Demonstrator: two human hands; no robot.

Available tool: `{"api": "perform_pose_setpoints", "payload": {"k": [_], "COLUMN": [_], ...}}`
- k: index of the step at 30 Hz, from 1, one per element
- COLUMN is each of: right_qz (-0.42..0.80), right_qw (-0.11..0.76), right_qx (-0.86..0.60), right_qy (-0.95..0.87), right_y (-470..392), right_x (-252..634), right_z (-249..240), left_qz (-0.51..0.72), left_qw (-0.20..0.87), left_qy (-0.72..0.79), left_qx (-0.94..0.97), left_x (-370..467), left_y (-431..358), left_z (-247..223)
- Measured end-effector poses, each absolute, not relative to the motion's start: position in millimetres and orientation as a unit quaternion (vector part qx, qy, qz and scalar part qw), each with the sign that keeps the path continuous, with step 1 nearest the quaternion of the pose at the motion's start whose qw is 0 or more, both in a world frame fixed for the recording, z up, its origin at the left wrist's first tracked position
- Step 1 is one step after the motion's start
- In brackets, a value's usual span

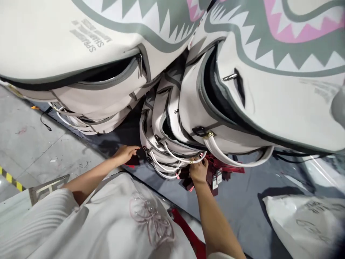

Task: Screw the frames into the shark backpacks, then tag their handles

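Cream bags with a grey, white and pink shark-mouth print stand in stacks. My left hand [126, 154] is beside the middle stack of bags [159, 144], its fingers stretched out and apart from the bags as far as I can see, with nothing in them. Under the white handle of a middle bag, my right hand [198, 171] has its fingers curled among dark red tags [215, 176]. What those fingers hold is hidden. A large bag [269, 104] with an open zip and a white handle [237, 160] stands to the right of that hand.
Another large bag [88, 75] tops the left stack, its zip partly open. A white plastic sack [304, 223] lies at the lower right on the dark grey surface [242, 212]. Yellow-black tape [10, 178] marks the floor at far left.
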State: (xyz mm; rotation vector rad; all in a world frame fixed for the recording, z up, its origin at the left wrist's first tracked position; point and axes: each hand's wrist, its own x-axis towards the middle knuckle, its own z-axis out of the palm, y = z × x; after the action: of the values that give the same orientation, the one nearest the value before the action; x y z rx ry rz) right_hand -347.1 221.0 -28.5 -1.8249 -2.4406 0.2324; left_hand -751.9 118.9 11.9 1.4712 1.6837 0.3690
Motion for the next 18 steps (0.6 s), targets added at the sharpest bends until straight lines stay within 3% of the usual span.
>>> {"api": "perform_pose_setpoints", "payload": {"k": [7,10,18], "right_qz": [0.066,0.144,0.245], "right_qw": [0.097,0.072,0.050], "right_qx": [-0.707,-0.662,-0.659], "right_qy": [-0.698,-0.732,-0.709], "right_y": [125.7,82.4,111.3], "right_x": [-403.3,-461.6,-551.2], "right_z": [-21.0,-32.8,-73.9], "left_qz": [0.021,0.002,-0.056], "left_qw": [0.426,0.431,0.424], "left_qy": [0.638,0.619,0.573], "left_qx": [0.641,0.656,0.699], "left_x": [-792.9,-785.8,-770.8], "left_y": [105.1,112.3,136.2], "left_z": [-9.6,-20.9,-25.4]}}
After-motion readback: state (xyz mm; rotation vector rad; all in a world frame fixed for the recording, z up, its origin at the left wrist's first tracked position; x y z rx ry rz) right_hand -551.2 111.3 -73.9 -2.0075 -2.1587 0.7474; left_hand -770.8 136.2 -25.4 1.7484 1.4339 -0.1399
